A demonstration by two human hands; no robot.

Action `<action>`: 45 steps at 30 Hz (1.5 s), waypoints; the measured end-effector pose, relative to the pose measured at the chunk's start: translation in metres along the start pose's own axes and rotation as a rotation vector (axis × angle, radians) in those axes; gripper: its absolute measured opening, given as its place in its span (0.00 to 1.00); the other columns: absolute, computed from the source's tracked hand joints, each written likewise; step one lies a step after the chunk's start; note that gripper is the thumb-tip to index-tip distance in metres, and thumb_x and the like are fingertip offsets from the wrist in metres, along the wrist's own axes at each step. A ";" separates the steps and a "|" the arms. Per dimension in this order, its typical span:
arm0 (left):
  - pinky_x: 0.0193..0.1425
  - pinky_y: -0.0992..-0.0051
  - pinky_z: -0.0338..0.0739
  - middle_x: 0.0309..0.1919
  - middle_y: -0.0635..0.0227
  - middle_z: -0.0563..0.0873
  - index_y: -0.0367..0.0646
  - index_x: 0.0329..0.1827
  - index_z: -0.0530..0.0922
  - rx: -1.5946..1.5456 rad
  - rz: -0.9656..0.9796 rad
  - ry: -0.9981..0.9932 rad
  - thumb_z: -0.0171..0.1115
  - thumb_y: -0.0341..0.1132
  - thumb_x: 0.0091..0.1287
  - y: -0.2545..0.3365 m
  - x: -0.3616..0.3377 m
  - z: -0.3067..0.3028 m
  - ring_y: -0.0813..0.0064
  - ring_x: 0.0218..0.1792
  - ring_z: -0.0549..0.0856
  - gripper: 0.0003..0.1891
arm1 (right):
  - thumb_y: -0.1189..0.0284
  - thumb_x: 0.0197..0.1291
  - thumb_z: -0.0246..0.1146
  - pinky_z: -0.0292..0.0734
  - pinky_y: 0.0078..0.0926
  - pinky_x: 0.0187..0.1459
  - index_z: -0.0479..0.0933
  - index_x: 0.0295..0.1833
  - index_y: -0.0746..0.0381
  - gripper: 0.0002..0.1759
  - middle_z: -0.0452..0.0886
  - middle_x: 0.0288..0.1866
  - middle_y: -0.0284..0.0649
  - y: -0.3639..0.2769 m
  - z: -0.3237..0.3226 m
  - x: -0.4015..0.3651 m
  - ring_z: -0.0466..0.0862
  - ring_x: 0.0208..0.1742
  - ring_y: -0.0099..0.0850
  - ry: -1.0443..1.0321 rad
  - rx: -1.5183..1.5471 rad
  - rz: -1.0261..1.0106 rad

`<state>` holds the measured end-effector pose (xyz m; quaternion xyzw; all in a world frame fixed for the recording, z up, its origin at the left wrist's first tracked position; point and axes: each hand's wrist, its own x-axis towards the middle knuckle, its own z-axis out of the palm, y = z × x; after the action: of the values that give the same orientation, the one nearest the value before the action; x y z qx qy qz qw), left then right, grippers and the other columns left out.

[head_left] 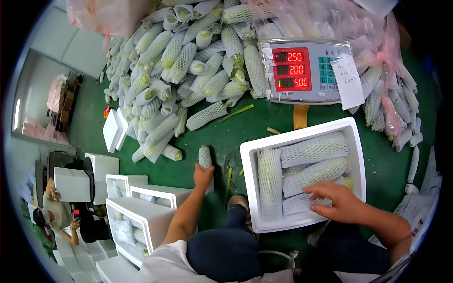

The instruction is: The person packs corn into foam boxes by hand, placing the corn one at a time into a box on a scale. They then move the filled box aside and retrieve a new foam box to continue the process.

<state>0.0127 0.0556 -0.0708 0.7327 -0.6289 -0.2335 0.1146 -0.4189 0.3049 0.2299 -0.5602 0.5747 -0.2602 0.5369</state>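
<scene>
**Entry: two hands, one foam box, net-sleeved produce on a green floor**

- Left hand (pixel 203 175): closed around the near end of a single sleeved piece (pixel 205 157), which lies on the green floor (pixel 255 123) with its far end pointing at the pile. It lies apart from the rest and left of the box.
- Right hand (pixel 338 201): open, fingers spread and palm down. It rests on the nearest of the packed pieces (pixel 313 172) at the near edge of the box, gripping nothing.
- Foam box (pixel 302 133): white, rectangular, on the floor just in front of the person's knees. One piece lies lengthwise along its left wall and three lie crosswise beside it. All are in white mesh sleeves.
- Loose green stalk (pixel 236 112): unsleeved, on the floor between the pile and the box.
- Scale (pixel 302 70): grey, just beyond the box, with red digits reading 250, 200 and 500. A paper note (pixel 348 81) is stuck to its right side.
- Pile (pixel 188 61): many sleeved pieces with green tips showing, heaped behind and left of the scale. More lie to its right, under the pink bags (pixel 330 21).
- Empty foam boxes (pixel 141 210): stacked at the left, near the person's left elbow.
- Another person (pixel 61 214): far left, beside a further white box.
</scene>
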 end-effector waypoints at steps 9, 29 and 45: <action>0.48 0.64 0.80 0.44 0.55 0.86 0.35 0.49 0.83 -0.318 0.718 -0.114 0.58 0.42 0.70 0.291 0.088 -0.016 0.60 0.42 0.87 0.18 | 0.70 0.67 0.63 0.68 0.30 0.69 0.59 0.75 0.69 0.35 0.75 0.66 0.45 0.024 0.055 0.019 0.72 0.69 0.33 -0.124 0.838 0.508; 0.58 0.61 0.80 0.62 0.58 0.79 0.45 0.75 0.61 -1.347 0.064 -0.987 0.66 0.52 0.65 0.193 -0.021 -0.109 0.62 0.59 0.81 0.39 | 0.69 0.57 0.68 0.67 0.33 0.67 0.63 0.72 0.69 0.39 0.75 0.64 0.45 0.022 0.034 0.011 0.75 0.65 0.34 -0.235 0.728 0.380; 0.69 0.50 0.63 0.69 0.58 0.71 0.44 0.74 0.64 0.338 0.416 0.318 0.70 0.38 0.52 -0.011 -0.060 0.005 0.57 0.68 0.70 0.42 | 0.56 0.65 0.63 0.79 0.33 0.40 0.70 0.65 0.57 0.27 0.83 0.54 0.39 -0.053 0.128 0.364 0.86 0.48 0.35 -0.181 0.743 0.566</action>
<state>0.0139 0.1167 -0.0681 0.6242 -0.7695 0.0206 0.1336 -0.2090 -0.0050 0.1223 -0.1720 0.5236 -0.2416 0.7987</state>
